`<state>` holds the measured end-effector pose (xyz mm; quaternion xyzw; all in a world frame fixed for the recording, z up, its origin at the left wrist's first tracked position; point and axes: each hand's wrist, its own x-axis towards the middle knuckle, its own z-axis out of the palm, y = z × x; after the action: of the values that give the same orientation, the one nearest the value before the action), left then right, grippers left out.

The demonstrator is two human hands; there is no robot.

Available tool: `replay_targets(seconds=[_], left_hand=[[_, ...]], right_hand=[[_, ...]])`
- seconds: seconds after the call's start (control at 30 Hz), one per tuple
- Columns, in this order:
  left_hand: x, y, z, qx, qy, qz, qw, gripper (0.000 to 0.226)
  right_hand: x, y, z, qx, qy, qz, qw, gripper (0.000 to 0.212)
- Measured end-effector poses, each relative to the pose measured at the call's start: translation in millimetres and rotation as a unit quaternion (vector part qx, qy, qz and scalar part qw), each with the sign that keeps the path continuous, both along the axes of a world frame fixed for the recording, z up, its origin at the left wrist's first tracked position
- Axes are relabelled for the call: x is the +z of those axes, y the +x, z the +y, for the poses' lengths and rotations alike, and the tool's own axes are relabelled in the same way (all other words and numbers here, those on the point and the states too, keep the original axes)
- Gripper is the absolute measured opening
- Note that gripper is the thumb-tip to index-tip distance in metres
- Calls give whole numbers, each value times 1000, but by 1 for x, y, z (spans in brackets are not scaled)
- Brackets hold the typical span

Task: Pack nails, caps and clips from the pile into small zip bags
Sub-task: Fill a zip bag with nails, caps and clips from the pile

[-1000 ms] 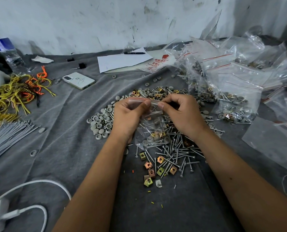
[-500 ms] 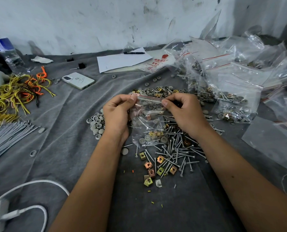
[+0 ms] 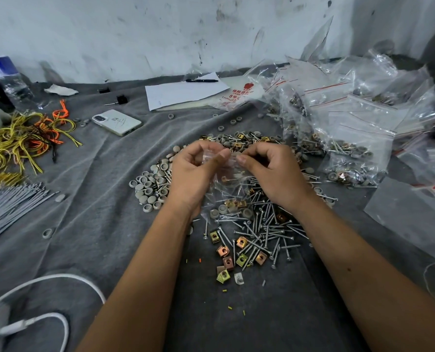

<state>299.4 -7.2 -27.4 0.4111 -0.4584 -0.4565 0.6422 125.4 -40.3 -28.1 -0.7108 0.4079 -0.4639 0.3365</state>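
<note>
I hold a small clear zip bag [image 3: 230, 191] above the pile; it hangs down with nails, grey caps and a few brass clips in its bottom. My left hand [image 3: 194, 174] pinches the bag's top edge from the left, and my right hand [image 3: 272, 174] pinches it from the right, thumbs nearly meeting. Loose nails [image 3: 264, 232] lie under and in front of the bag. Grey caps [image 3: 150, 184] spread to the left. Brass and copper clips [image 3: 232, 255] lie nearest me, more clips [image 3: 239, 141] behind my hands.
Filled zip bags [image 3: 348, 148] are heaped at the right, with a flat bag [image 3: 411, 214] in front of them. A phone [image 3: 117, 122], paper with a pen [image 3: 183, 92], coloured wires [image 3: 21, 138], grey ties [image 3: 8, 207], a bottle [image 3: 5, 77] and a white cable [image 3: 46, 288] lie on the grey cloth.
My hands moved closer together along the bag's top edge, the left hand sliding right; the bag stays hanging over the pile.
</note>
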Motion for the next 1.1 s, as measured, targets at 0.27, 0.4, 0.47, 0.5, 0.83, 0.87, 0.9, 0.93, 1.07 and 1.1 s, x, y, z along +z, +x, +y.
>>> replay_targets(seconds=[0.27, 0.4, 0.47, 0.5, 0.83, 0.87, 0.9, 0.93, 1.07, 1.1], left_hand=[[-4, 6, -1, 44, -41, 11, 998, 18], [-6, 9, -1, 58, -24, 17, 998, 28], [-6, 12, -3, 79, -15, 27, 996, 29], [-7, 13, -4, 88, -15, 33, 996, 29], [-4, 13, -4, 52, -25, 27, 998, 25], [-4, 10, -3, 32, -20, 17, 999, 24], [-4, 7, -3, 14, -15, 5, 1000, 26], [-4, 5, -2, 1, -12, -9, 1000, 29], [-4, 1, -2, -14, -17, -48, 999, 31], [-5, 1, -2, -14, -19, -50, 998, 27]], right_hand=[[-2, -1, -2, 3, -4, -4, 1000, 7], [1, -2, -2, 11, -19, -7, 1000, 16], [1, -3, -2, 11, -27, -11, 1000, 18], [0, -4, -2, 7, -27, -15, 999, 16], [-4, -4, -3, 46, 9, -19, 999, 2], [-4, -4, -3, 46, -2, -19, 999, 4], [-3, -3, -3, 44, -13, -20, 999, 7], [-2, -4, -3, 44, -21, -20, 999, 10], [1, -7, -2, 44, -37, -17, 998, 14], [2, -7, -2, 44, -42, -14, 998, 13]])
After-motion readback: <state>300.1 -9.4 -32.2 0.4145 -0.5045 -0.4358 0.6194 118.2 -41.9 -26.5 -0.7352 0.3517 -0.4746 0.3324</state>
